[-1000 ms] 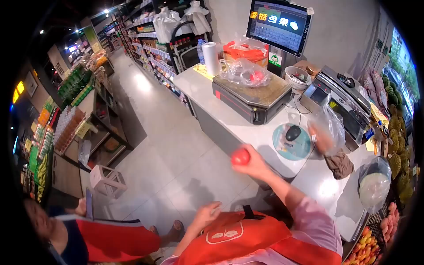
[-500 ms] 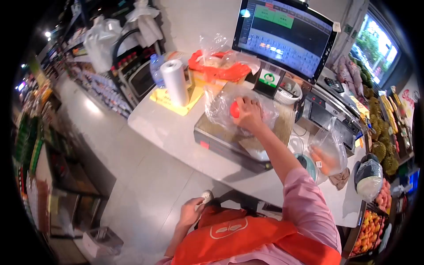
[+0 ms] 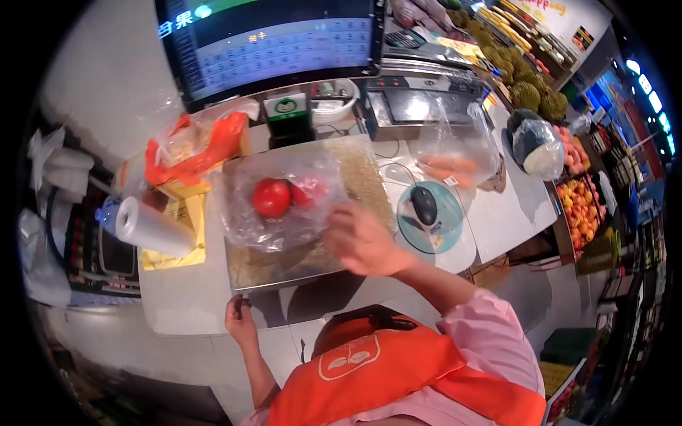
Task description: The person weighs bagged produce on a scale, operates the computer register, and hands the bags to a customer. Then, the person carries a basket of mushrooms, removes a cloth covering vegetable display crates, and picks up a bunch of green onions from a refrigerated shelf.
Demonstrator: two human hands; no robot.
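Tomatoes in clear bag on scale, just up-left of open, empty right hand; left hand farther, grip unclear.

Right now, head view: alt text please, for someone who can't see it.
A clear bag holding a tomato and other red produce lies on a counter scale, with the right hand open just beside it. The left hand rests at the counter edge; a screen stands behind the scale.
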